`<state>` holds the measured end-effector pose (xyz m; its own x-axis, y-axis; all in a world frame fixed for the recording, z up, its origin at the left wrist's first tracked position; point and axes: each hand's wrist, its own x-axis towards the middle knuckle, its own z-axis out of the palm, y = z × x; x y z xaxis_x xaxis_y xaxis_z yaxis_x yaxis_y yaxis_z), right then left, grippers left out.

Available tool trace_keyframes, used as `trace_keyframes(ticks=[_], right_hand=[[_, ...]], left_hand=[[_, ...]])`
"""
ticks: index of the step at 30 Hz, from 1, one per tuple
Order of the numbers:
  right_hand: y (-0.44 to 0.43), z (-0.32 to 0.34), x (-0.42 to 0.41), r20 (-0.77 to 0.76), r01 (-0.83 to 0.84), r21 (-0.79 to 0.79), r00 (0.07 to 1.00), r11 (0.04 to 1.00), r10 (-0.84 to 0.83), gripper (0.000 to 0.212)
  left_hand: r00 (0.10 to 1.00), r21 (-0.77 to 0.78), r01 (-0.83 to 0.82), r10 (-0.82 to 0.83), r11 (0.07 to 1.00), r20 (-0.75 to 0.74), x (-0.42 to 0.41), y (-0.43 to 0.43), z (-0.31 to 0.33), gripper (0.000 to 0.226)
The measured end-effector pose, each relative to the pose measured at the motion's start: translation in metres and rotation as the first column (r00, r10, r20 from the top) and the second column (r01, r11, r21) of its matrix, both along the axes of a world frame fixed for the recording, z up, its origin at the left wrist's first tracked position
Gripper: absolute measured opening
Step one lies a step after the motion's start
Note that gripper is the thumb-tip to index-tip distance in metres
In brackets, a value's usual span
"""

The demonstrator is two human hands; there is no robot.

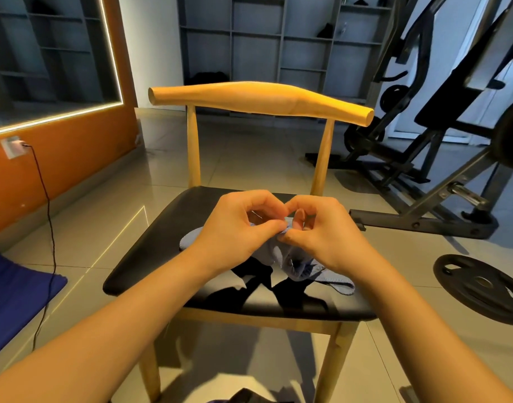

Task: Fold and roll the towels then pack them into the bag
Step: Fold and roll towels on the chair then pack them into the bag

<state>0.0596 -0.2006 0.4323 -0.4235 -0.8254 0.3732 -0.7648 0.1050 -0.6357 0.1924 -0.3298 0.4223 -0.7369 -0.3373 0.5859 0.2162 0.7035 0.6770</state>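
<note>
Here I see both hands close together over the chair's black seat (150,257), the left hand (238,225) and right hand (322,231) each pinching an edge of the light blue towel (281,257). The towel hangs crumpled from the fingers, its lower end lying on the seat.

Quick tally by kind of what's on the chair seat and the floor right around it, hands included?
Hands: 2, left hand and right hand, both pinching the towel
Towels: 1, grey-blue towel on the chair seat
Chairs: 1
Weight plates on the floor: 1, black weight plate
Blue mats: 1, blue mat
Total: 6
</note>
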Motion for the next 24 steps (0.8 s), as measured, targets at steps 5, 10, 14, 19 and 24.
trace_keyframes(ticks=[5,10,14,19,24], right_hand=[[0.005,0.005,-0.004,0.069,-0.086,0.040,0.994,0.995,0.083,0.012],[0.001,0.005,-0.006,0.101,-0.037,0.040,0.994,0.998,0.033,0.015],[0.002,0.004,-0.005,0.099,-0.083,0.031,0.992,0.996,0.080,0.013],[0.006,0.008,-0.006,0.005,-0.138,0.008,0.990,0.990,0.138,0.009],[0.006,0.018,-0.009,-0.049,-0.176,-0.034,0.984,0.984,0.174,0.011]], left_hand=[[0.999,0.008,0.040,-0.040,0.999,0.001,0.003,0.002,0.001,0.011],[0.994,0.021,0.090,-0.091,0.996,0.061,0.007,0.000,0.001,0.016],[0.997,-0.009,0.052,-0.051,0.999,0.059,0.007,-0.003,-0.001,0.015],[0.999,0.012,0.039,-0.039,0.999,0.034,0.007,-0.005,0.000,0.015],[1.000,0.077,0.027,-0.027,0.997,-0.001,0.006,-0.005,0.003,0.014]])
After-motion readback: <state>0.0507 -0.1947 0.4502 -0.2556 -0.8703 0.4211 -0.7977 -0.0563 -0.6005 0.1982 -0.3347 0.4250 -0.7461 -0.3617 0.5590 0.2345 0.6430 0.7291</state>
